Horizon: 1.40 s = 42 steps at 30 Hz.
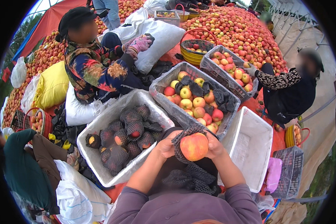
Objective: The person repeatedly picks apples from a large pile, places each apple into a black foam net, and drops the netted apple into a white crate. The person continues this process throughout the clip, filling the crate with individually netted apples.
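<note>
Between my two hands is a large red-yellow apple [194, 147], held up over my lap. My left hand [167, 143] grips a black foam net sleeve [180, 139] that is drawn partly around the apple. Fingers of my right hand [214, 145] are closed on the apple's right side. Several more black foam nets [190, 178] lie on my lap. Just left of my hands stands a white foam box [100, 171] with several apples in black nets [119, 136] inside. Beyond my hands is a lined crate [158, 91] of bare apples and loose nets.
An empty white foam box [250, 149] stands to my right, beside a dark crate [289, 168] and a pink bag [273, 173]. A white sack [80, 194] lies at lower left. Co-workers sit at left and right; one's gloved hand [140, 43] is raised. Apple heaps [246, 33] rise behind.
</note>
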Available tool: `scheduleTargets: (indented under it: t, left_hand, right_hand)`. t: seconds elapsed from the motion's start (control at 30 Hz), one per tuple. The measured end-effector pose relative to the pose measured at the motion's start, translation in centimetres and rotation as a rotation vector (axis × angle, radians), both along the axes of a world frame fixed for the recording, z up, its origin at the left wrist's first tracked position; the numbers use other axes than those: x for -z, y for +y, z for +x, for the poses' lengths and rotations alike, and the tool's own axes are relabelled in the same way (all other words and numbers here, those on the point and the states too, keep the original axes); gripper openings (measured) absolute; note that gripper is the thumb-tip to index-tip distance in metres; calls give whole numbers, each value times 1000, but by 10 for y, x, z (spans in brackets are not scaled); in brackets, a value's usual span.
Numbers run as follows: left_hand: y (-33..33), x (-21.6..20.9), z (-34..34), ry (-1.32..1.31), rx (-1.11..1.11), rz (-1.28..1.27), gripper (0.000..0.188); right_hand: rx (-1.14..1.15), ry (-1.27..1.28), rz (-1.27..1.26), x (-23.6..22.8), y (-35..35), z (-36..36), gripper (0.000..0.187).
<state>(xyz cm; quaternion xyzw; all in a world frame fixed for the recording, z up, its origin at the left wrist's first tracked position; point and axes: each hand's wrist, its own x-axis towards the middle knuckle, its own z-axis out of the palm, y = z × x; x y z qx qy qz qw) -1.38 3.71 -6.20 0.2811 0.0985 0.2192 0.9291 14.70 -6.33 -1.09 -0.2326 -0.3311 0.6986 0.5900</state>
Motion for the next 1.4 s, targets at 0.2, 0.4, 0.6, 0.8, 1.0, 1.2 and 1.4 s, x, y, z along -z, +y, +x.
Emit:
scheduleTargets:
  t: [0.2,0.4,0.6,0.8,1.0,1.2,1.4]
  left_hand:
    - [-20,-44,1,523,-823,1245,32]
    - [-2,-15,-43,156,-502,-103,56]
    - [68,22,-195,1574,-1063,1194,70]
    - [89,103,-263,2244,-671,1276,65]
    - [63,19,-102,1013,-1121,1033,15]
    - [8,-27,73,396,-242,698,45]
    - [-1,-22,67,240,-274,323,42]
  right_hand:
    - [819,-1315,252,-1,26,-15,53]
    - [522,-1462,698,-7,35,-60,64]
    - [609,-1609,-107,81,77,106,32]
    - [571,-2208,-244,190,94,200,12]
    - [863,-1384,-190,133,88,173,18]
    - [688,-592,-64,38,54,61,13]
    - [497,-343,-78,17,29,44,17]
